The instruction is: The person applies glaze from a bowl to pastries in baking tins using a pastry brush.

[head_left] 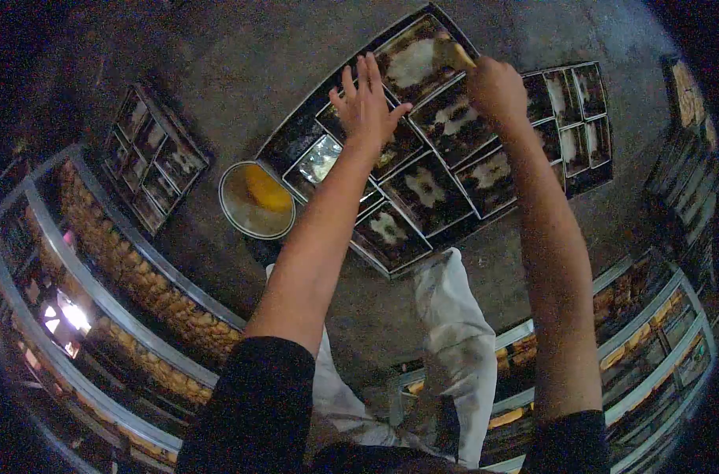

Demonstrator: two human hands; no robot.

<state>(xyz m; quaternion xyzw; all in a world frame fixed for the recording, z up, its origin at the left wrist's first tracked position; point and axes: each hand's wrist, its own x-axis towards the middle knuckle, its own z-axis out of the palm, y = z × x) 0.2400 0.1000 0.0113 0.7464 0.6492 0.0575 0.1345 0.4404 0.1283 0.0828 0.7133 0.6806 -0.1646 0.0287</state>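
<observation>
My right hand [495,88] is closed around a brush [452,54] whose pale head rests in a dark rectangular baking tin [413,55] at the far end of a row. My left hand [366,104] hovers open, fingers spread, over another tin [391,150] in the group. Several dark tins [426,193] with pale smears inside lie side by side on the grey floor. A round metal bowl [237,209] holding yellow grease sits left of the tins.
A set of joined small tins [150,162] lies at the left, another set [576,118] at the right. Racks of baked loaves [138,276] curve along the left and lower right [636,316]. My white trouser leg [454,340] is below.
</observation>
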